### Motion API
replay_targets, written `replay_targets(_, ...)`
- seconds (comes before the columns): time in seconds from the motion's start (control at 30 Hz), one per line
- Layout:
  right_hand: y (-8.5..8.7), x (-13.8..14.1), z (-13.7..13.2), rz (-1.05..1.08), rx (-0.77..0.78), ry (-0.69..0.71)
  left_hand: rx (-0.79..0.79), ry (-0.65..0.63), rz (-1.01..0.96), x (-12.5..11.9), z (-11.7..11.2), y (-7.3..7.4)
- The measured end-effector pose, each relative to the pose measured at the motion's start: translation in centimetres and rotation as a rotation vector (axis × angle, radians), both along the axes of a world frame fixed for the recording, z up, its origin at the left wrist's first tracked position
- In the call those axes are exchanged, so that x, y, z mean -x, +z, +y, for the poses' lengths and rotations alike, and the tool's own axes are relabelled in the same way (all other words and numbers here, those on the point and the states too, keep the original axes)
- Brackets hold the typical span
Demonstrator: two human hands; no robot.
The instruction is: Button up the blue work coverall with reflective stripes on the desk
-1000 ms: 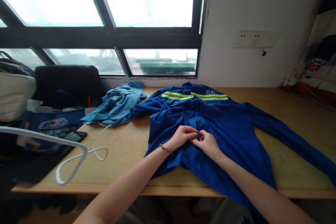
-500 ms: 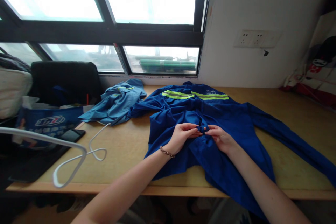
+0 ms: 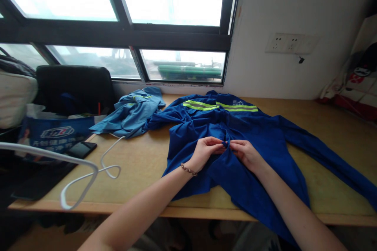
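A dark blue work jacket (image 3: 259,141) with yellow-green reflective stripes across its chest lies spread on the wooden table, its lower part hanging over the front edge. My left hand (image 3: 206,151) pinches one front edge of it near the middle. Opposite, my right hand (image 3: 246,153) pinches the other front edge. The fingertips of both hands meet over a small bunched bit of cloth; whether a button is between them is hidden. A braided bracelet (image 3: 188,169) circles my left wrist.
A light blue garment (image 3: 132,111) lies left of the jacket on the wooden table (image 3: 141,168). Near it are a white cable (image 3: 96,168), a phone (image 3: 81,149), a blue printed bag (image 3: 55,135) and a black chair back (image 3: 75,90). Wall sockets (image 3: 291,43) are at the right.
The two jacket edges have come together between my fingertips, and the small gap between my hands has narrowed. The view has shifted slightly.
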State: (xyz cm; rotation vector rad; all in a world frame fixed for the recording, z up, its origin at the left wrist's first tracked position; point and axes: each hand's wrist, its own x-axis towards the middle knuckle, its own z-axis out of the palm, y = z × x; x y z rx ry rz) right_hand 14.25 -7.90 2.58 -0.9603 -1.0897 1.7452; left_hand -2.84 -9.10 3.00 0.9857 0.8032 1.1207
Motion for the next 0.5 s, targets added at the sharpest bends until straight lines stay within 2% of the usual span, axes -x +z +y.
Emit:
replay_targets(0.2, 0.4, 0.4, -0.3, -0.285, -0.329, -0.129, -0.027, 0.032, 0.061, 0.0, 0.0, 0.2)
replay_targets(0.4, 0.5, 0.8, -0.6, -0.601, -0.642, -0.232, -0.117, 0.104, 0.254, 0.0, 0.1, -0.1)
replay_targets(0.5, 0.2, 1.1, -1.0, -0.767, -0.776, -0.281, -0.059, 0.114, 0.273, -0.1, 0.1, -0.4)
